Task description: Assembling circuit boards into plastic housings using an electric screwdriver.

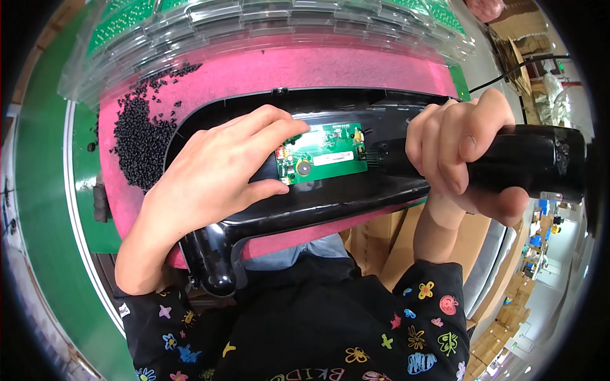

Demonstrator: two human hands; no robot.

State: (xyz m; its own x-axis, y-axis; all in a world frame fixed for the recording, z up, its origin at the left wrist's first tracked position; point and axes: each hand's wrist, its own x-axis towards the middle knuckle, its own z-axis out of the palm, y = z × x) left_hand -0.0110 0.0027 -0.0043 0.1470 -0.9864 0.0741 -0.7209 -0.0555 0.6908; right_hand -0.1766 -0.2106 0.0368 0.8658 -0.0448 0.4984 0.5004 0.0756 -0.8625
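Note:
A glossy black plastic housing (318, 206) lies on a pink foam pad (286, 70). A small green circuit board (324, 155) sits inside it. My left hand (216, 171) rests flat on the housing, its fingers and thumb pressing the board's left end. My right hand (460, 149) grips a black power screwdriver (534, 159) held sideways, its tip at the board's right edge.
A heap of small black screws (136, 136) lies on the pad's left part. Clear plastic trays (273, 22) holding more green boards stand behind. A green conveyor belt (44, 190) runs along the left. Cardboard boxes (508, 317) sit lower right.

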